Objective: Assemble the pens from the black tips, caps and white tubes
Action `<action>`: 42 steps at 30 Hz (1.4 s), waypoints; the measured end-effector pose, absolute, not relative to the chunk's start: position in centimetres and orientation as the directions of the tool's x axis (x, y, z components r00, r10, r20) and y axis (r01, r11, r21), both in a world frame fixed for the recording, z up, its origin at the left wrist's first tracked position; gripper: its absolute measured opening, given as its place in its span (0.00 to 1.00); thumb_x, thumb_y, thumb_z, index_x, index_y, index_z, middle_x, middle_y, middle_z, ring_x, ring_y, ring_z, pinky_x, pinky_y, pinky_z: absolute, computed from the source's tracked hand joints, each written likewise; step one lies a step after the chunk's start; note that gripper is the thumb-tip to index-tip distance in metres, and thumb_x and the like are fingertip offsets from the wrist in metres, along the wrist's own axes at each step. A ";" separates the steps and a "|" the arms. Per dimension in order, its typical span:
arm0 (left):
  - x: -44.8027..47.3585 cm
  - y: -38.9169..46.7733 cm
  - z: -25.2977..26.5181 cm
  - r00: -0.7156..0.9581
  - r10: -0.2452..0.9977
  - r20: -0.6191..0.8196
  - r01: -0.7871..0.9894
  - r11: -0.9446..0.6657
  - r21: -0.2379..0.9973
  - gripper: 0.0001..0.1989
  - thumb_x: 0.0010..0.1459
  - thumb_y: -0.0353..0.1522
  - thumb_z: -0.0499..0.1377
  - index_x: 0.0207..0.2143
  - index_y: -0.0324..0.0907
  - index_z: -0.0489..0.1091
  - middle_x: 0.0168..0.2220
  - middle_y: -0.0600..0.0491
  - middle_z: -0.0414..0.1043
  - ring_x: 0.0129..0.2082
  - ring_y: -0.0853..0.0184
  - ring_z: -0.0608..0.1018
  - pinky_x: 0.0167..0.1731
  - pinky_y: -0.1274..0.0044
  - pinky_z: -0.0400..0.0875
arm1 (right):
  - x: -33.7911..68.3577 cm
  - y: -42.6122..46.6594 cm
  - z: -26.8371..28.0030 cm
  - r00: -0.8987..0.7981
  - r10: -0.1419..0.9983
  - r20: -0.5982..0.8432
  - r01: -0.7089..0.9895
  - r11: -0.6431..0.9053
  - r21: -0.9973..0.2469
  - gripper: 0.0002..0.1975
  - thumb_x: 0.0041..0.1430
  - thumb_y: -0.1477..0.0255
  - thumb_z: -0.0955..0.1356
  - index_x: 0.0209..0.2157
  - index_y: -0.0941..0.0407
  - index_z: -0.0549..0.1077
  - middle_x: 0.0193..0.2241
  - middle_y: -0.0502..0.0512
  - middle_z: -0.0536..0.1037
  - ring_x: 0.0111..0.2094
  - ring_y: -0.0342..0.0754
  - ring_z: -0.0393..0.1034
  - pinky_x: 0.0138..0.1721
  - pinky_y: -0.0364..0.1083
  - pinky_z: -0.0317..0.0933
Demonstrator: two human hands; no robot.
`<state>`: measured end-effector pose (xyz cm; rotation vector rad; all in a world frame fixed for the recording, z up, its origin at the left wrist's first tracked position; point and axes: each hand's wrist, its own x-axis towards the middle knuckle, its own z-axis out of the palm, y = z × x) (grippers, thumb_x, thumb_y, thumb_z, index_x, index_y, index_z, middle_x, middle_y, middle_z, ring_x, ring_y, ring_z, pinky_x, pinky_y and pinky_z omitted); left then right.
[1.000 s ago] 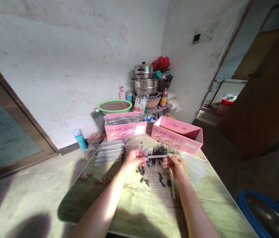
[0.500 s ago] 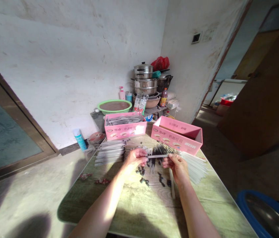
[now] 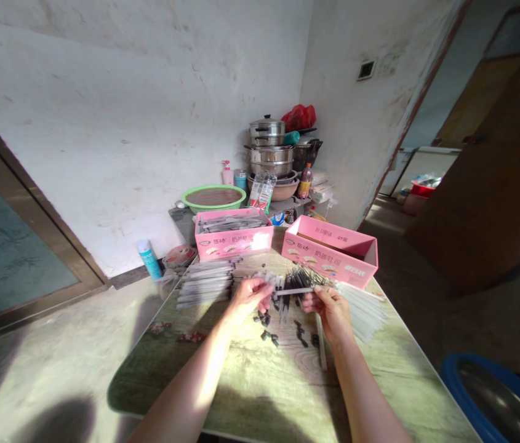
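A thin translucent plastic tube is held level above the table, pinched at its right end by my right hand. At the tube's left end, a small dark piece shows beside the closed fingertips of my left hand; what these fingers grip is hidden. Below and behind the tube lies a pile of thin black rods. Small black caps are scattered between my forearms. Clear tubes fan out right of my right hand, and a stack of greyish tubes lies left of my left hand.
A pink box full of grey tubes stands at the table's back left, another pink box at the back right. Behind are a green basin and stacked steel pots. A blue-rimmed round object is at lower right.
My left hand has shifted very slightly at the tube's left end, its fingers turned a little. My right hand and the tube have barely moved.
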<state>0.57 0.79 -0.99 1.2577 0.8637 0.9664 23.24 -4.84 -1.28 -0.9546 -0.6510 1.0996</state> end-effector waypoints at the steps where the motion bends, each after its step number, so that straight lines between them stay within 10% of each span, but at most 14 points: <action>1: 0.5 0.8 -1.1 0.388 0.921 -0.022 -0.079 0.057 0.995 0.23 0.48 0.51 0.74 0.26 0.42 0.75 0.22 0.52 0.75 0.18 0.68 0.76 0.15 0.78 0.68 | 23.2 -4.8 -1.3 0.342 0.940 -0.015 -0.438 0.145 -0.887 0.22 0.39 0.59 0.84 0.25 0.58 0.77 0.22 0.58 0.83 0.19 0.49 0.77 0.20 0.43 0.73; 20: 1.0 0.6 -1.3 0.433 0.901 0.005 -0.125 0.055 0.991 0.22 0.42 0.42 0.78 0.30 0.38 0.76 0.22 0.53 0.76 0.19 0.69 0.77 0.22 0.77 0.74 | 22.9 -5.0 -1.2 0.203 0.979 -0.029 -0.456 0.068 -0.887 0.22 0.39 0.62 0.86 0.31 0.58 0.81 0.25 0.57 0.85 0.22 0.48 0.80 0.24 0.42 0.76; 27: 0.2 1.8 -1.2 0.188 0.979 0.082 -0.118 -0.060 0.991 0.20 0.44 0.42 0.76 0.32 0.37 0.76 0.22 0.55 0.75 0.19 0.69 0.77 0.19 0.79 0.71 | 24.1 -4.8 -1.5 0.268 0.963 -0.041 -0.539 0.115 -0.834 0.19 0.42 0.62 0.84 0.28 0.58 0.79 0.30 0.62 0.86 0.26 0.50 0.81 0.28 0.44 0.78; 33: -0.1 1.4 -1.2 0.114 0.971 0.211 0.237 -0.233 0.943 0.03 0.55 0.29 0.67 0.33 0.40 0.80 0.28 0.51 0.81 0.27 0.65 0.82 0.30 0.77 0.75 | 24.0 -4.7 -1.6 0.245 0.967 -0.072 -0.544 0.075 -0.835 0.20 0.42 0.60 0.84 0.28 0.58 0.79 0.23 0.56 0.82 0.20 0.46 0.76 0.23 0.42 0.74; 42: -1.4 1.3 -0.5 0.283 0.930 0.234 0.725 -0.367 0.583 0.09 0.58 0.24 0.64 0.38 0.41 0.83 0.41 0.48 0.80 0.38 0.62 0.81 0.44 0.72 0.73 | 23.8 -5.0 -1.2 0.205 0.965 -0.164 -0.474 -0.048 -0.879 0.21 0.47 0.57 0.81 0.32 0.57 0.77 0.20 0.52 0.79 0.18 0.47 0.75 0.17 0.43 0.68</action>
